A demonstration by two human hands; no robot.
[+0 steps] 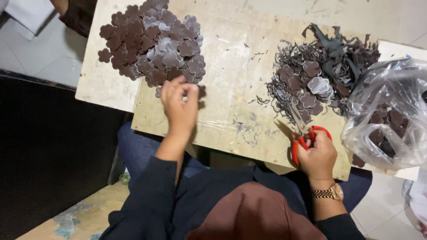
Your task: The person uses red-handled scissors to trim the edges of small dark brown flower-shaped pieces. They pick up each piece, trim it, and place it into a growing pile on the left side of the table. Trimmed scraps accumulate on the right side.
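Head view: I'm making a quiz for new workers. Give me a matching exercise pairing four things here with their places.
Things:
1. scissors
2. pile of brown flower shapes
3. clear plastic bag
4. heap of offcuts

Places:
A. far left of the board
B. right edge of the board
C. in the right hand
D. beyond the right hand, right of the middle

Pairs: 1-C, 2-A, 3-B, 4-D

Lighting: soft, even, from overhead; tabletop brightly lit. Shadows: faint, short beneath hands. Glare: white highlights on plastic bag. Left floor area dim. Focus: slightly soft overall; mild edge distortion.
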